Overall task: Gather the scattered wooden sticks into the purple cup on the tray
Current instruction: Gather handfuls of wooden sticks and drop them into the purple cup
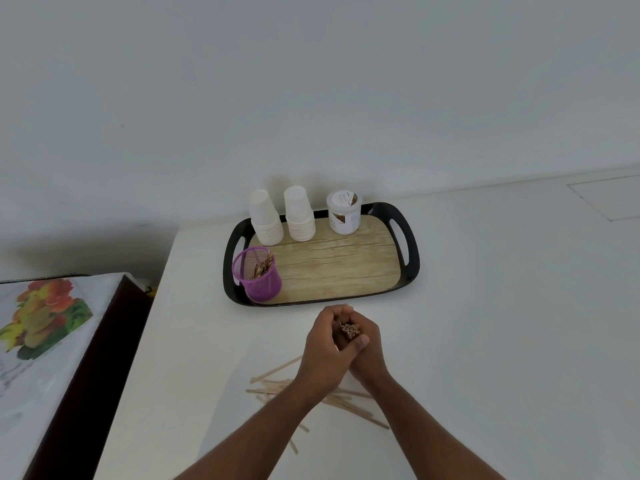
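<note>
A purple mesh cup (258, 275) stands at the front left corner of the black tray (412, 244) and holds some wooden sticks. In front of the tray, my left hand (325, 344) and my right hand (365, 348) are clasped together around an upright bundle of wooden sticks (349, 330); only the stick ends show between the fingers. More loose wooden sticks (349, 405) lie scattered on the white table under my wrists and forearms, partly hidden by them.
On the tray's far side stand two stacks of white paper cups (265, 218) and a white lidded jar (344, 212). A wall rises just behind the tray. Left of the table sits a lower surface with a fruit-print cover (41, 317).
</note>
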### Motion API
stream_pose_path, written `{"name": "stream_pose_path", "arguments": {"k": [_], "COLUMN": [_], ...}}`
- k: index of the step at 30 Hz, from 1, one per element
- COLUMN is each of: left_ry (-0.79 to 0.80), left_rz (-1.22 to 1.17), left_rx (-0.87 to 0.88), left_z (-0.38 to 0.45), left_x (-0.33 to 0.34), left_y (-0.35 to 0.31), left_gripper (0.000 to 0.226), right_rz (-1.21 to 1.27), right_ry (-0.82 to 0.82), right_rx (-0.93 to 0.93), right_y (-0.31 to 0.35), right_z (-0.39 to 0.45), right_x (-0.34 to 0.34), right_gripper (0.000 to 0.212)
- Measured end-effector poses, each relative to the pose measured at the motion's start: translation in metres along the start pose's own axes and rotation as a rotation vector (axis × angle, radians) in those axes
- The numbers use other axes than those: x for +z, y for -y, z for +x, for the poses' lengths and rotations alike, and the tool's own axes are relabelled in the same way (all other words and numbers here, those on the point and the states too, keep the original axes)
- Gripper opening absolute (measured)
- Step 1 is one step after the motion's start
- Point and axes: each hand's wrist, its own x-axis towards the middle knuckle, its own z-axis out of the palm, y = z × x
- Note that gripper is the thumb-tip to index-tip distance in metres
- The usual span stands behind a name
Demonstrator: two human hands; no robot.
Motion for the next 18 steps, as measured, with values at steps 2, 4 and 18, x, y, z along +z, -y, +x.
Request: {"name": "stream_pose_path", "arguments": {"k": [2,4,18], "left_ry": [0.004,0.01,0.011], "left_rz": [0.018,0.023,-0.016], "left_rx": [-0.023,-0.032,-0.011], "left_z": [0.002,0.003,0.003], "left_x": [0.0,0.0,-0.004], "left_y": [0.001,0.003,0.006], "left_gripper": [0.05,0.047,0.035], "right_rz": [-0.008,0.007,0.081], "right_ry": [0.025,0.047,0.056], "right_rx": [0.032,0.093,0.137], "right_y": [-0.006,-0.011,-0.002], "right_z": [0.0,-0.001,-0.009], "right_x": [0.002,0.005,0.006], "right_gripper": [0.032,0.029,0.039]}}
